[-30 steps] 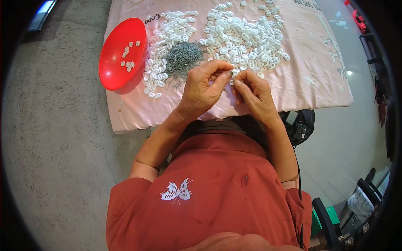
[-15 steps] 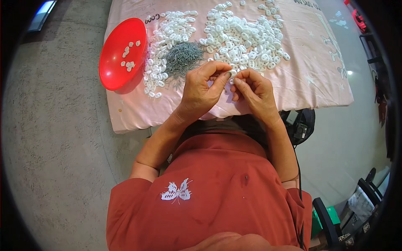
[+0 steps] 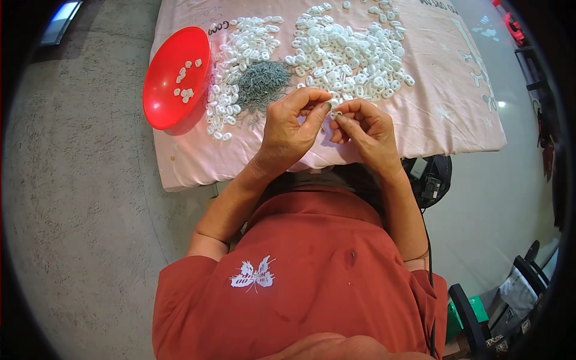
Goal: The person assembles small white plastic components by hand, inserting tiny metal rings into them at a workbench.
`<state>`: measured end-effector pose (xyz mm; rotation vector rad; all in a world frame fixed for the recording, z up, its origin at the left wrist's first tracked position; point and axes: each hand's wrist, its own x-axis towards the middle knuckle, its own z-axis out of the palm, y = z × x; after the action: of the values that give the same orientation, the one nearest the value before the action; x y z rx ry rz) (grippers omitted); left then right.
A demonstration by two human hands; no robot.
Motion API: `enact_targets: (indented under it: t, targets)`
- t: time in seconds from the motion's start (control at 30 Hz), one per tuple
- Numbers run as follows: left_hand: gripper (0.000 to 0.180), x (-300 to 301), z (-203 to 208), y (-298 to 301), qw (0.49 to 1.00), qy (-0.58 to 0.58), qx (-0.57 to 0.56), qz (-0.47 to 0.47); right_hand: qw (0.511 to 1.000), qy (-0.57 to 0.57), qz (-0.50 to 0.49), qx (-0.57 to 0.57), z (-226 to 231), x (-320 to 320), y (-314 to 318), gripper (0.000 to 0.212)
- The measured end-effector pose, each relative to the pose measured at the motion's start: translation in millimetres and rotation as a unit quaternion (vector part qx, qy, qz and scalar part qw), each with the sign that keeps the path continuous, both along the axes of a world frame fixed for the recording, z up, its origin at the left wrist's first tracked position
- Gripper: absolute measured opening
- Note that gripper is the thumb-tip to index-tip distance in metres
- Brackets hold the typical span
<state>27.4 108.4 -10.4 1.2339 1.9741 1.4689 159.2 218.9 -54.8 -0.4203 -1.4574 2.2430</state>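
My left hand point(image 3: 293, 125) pinches a small white plastic piece point(image 3: 333, 110) between thumb and forefinger, over the table's near edge. Facing it, my right hand point(image 3: 371, 131) is closed too, thumb against forefinger right beside that piece. Whatever the right fingertips grip is too small to make out. Just past my left hand lies a heap of thin grey metal pins or screws point(image 3: 264, 83). White oval pieces with two holes form a large pile point(image 3: 348, 54) beyond my right hand and a smaller pile point(image 3: 249, 39) behind and left of the grey heap.
A shiny red bowl point(image 3: 162, 69) at the table's left edge contains several small whitish pieces point(image 3: 185, 94). Pale pink cloth point(image 3: 444, 120) covers the table. A black bag or pouch with small devices point(image 3: 429, 180) sits below the table edge, right of my right forearm.
My right hand has shifted slightly to the right, its fingertips a little apart from the left ones. My left hand stays in place, still pinching.
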Motion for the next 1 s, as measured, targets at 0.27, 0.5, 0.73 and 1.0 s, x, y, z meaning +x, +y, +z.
enact_targets:
  t: [0.27,0.5,0.73,1.0]
  targets:
    - [0.011,2.3,-2.4,0.5,1.0,0.003,0.013,0.009,0.999,0.01,-0.002,-0.032,-5.2,0.3,2.8,0.011]
    - [0.011,2.9,-2.4,1.6,0.992,0.115,0.044,-0.003,1.0,0.0,0.002,-0.025,-4.6,1.5,3.9,0.011]
    - [0.011,3.4,-5.2,-0.1,0.998,0.053,0.021,0.005,0.999,0.008,0.021,-0.035,-1.6,1.2,5.9,0.012]
    - [0.011,2.8,-7.6,-0.6,1.0,-0.028,-0.004,0.01,0.998,0.016,0.02,-0.049,0.6,1.4,5.0,0.008]
